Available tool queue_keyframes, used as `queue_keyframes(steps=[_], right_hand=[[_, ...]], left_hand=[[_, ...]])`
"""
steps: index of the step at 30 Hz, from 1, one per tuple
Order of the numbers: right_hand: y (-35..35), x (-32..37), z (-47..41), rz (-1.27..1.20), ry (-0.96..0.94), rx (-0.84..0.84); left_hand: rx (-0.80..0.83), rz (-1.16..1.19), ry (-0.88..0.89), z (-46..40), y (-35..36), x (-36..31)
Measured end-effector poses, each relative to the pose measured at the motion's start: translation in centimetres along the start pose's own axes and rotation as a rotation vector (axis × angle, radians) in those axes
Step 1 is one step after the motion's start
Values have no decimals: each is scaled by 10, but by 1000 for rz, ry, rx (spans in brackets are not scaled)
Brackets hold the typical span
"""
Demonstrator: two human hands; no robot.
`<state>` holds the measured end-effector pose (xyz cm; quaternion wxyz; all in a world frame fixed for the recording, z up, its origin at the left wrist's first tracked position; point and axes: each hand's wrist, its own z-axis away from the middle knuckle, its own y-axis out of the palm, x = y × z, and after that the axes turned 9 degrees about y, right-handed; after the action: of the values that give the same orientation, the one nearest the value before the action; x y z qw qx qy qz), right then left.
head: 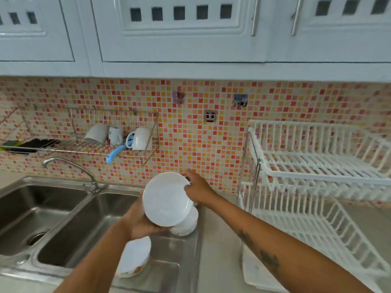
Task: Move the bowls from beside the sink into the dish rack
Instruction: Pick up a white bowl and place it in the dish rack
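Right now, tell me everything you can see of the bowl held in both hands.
The held bowl is plain white, glossy like ceramic or melamine, round and shallow, with a smooth rim and no visible pattern inside. It looks empty and clean. It is lifted and tilted so its inside faces the camera. The left hand grips its lower left edge; the right hand holds its upper right rim. It hangs above the steel drainboard beside the sink, partly covering another white bowl behind it.

I count three white bowls (167, 198) by the sink, two sink basins (42, 214), one tap (69, 166), one two-tier dish rack (317, 176), and three mugs (115, 135) on the wall shelf (84, 144).
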<state>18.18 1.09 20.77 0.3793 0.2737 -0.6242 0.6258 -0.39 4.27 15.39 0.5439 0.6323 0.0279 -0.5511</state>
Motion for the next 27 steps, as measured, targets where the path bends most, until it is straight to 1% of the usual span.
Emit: queue_keyframes(steps=[2, 4, 7, 10, 12, 17, 20, 22, 24, 27], right_hand=[[-36, 38, 17, -12, -104, -71], [-75, 63, 36, -27, -167, -148], [-128, 77, 63, -29, -211, -274], [-177, 74, 89, 7, -210, -388], [-207, 65, 105, 10, -192, -446], [-277, 27, 143, -50, -139, -600], [-313, -1, 158, -85, -87, -673], [-333, -18, 165, -56, -43, -726], [-348, -37, 170, -36, 41, -777], [-362, -71, 173, -31, 185, -826]], left_hand=[[42, -104, 73, 4, 37, -33], [139, -198, 114, 4, 74, -59], [244, -296, 181, 1, 131, -78], [323, -363, 182, -6, 186, -74], [361, -422, 178, -14, 221, -65], [379, -545, 188, -47, 300, -32], [393, -558, 188, -68, 344, -8], [406, -587, 195, -75, 372, 10], [407, -660, 229, -90, 395, 30], [431, -865, 323, -117, 421, 60]])
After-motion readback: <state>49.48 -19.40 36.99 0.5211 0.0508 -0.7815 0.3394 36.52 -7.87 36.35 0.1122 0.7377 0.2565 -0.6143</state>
